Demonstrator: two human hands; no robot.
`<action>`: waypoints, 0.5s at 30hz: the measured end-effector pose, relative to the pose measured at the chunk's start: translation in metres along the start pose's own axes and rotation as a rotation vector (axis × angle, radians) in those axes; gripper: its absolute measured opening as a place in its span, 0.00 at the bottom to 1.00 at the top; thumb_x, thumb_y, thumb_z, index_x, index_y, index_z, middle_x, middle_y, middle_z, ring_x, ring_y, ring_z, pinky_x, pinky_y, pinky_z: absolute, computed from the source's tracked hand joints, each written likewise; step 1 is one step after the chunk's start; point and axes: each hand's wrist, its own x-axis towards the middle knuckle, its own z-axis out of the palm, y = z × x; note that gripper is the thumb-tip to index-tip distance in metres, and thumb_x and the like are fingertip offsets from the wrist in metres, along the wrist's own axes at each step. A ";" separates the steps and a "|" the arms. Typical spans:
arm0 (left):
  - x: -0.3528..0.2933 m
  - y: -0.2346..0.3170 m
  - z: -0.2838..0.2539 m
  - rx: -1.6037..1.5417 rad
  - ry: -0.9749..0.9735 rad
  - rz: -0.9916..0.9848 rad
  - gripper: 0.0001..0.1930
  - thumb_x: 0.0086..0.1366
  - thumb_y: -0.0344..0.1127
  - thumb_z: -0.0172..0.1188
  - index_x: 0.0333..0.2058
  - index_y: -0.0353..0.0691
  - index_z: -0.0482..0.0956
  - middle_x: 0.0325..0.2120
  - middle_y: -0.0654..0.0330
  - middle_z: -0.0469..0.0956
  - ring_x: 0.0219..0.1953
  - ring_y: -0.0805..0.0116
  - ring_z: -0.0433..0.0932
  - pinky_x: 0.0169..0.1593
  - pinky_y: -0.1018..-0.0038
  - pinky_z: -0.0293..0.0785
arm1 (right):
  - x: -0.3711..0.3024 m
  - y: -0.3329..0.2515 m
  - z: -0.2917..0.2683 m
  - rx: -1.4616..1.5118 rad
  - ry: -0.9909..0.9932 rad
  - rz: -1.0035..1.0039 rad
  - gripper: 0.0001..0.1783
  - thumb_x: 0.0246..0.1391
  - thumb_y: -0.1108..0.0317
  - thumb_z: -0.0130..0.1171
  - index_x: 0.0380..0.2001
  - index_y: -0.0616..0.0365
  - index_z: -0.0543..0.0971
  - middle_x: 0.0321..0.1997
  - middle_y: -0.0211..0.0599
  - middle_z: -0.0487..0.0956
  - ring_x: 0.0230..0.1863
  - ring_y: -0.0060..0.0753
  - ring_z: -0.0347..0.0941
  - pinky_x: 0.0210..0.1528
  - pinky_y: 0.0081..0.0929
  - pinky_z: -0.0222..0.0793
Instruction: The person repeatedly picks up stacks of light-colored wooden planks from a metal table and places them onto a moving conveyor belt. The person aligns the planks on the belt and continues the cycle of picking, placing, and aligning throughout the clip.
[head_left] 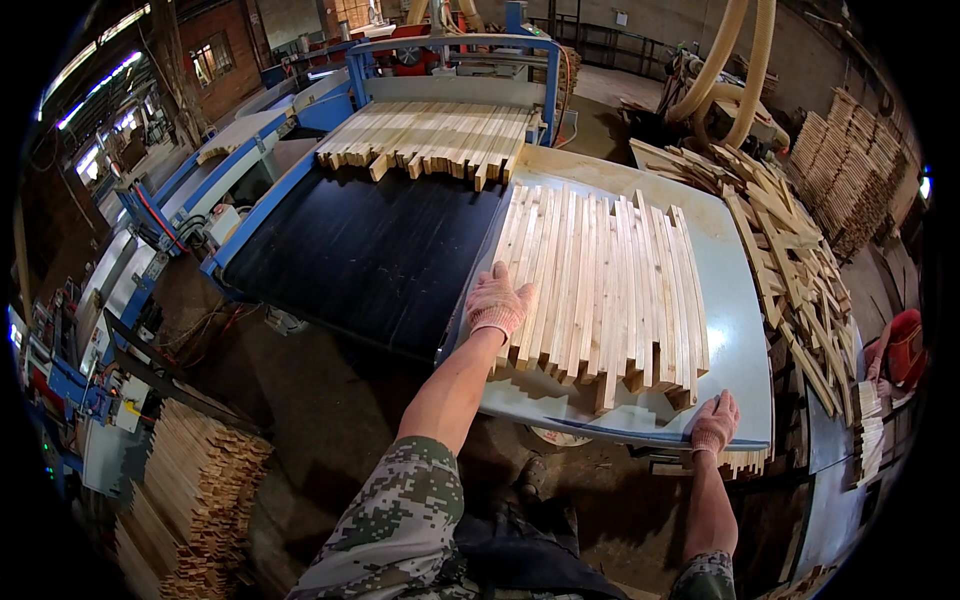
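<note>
On a pale grey metal table (pixel 728 300) lies a row of light wooden strips (pixel 600 280), side by side with uneven ends. My left hand (pixel 498 302), in a pinkish knit glove, presses against the left side of the row, its fingers stretched out and thumb apart. My right hand (pixel 716 422), gloved the same way, rests on the table's near right edge with its fingers lying over the top. Left of the table runs a black conveyor belt (pixel 370 250). Farther along the belt, a second row of strips (pixel 430 135) sits before a blue machine frame (pixel 553 90).
A heap of loose wood offcuts (pixel 785 240) lies right of the table. Stacked strips (pixel 845 165) stand at the far right, another stack (pixel 190 500) at the lower left. Beige hoses (pixel 755 75) hang at the back. A person in red (pixel 905 345) is at the right rim.
</note>
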 end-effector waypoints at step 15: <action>-0.005 0.003 -0.008 -0.013 -0.034 -0.016 0.43 0.73 0.67 0.54 0.75 0.47 0.55 0.63 0.45 0.70 0.62 0.44 0.78 0.58 0.50 0.79 | 0.001 0.002 0.002 -0.003 -0.012 0.008 0.27 0.69 0.58 0.57 0.66 0.60 0.77 0.69 0.47 0.77 0.71 0.52 0.69 0.74 0.42 0.64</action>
